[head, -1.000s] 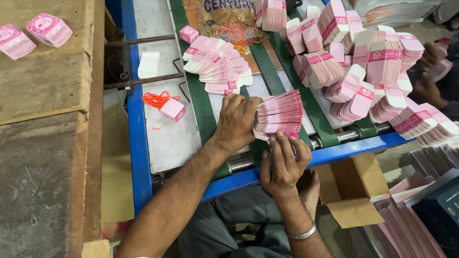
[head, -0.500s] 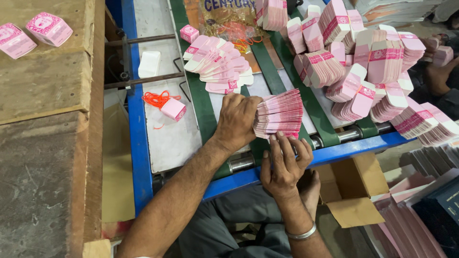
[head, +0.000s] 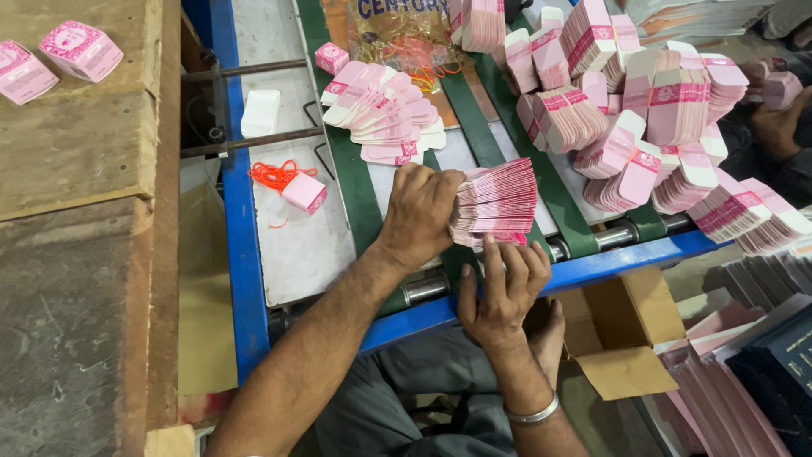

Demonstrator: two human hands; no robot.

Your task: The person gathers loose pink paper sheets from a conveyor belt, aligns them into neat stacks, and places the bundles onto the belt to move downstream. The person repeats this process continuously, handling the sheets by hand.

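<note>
A fanned stack of flat pink-and-white cartons lies on the green conveyor belts near the blue frame edge. My left hand clamps the stack's left end, thumb on top. My right hand, with a metal bangle at the wrist, sits just in front of the stack, its spread fingertips pressing against the stack's near edge. A loose spread of the same cartons lies further up the belt.
Several banded bundles of cartons pile up at the right. A small pink box with orange rubber bands and a white box rest on the grey plate. Two pink boxes sit on the wooden block. Another person's hand is far right. An open cardboard box sits below.
My right hand's fingers have shifted slightly along the stack's near edge. My left hand keeps its grip in the same place.
</note>
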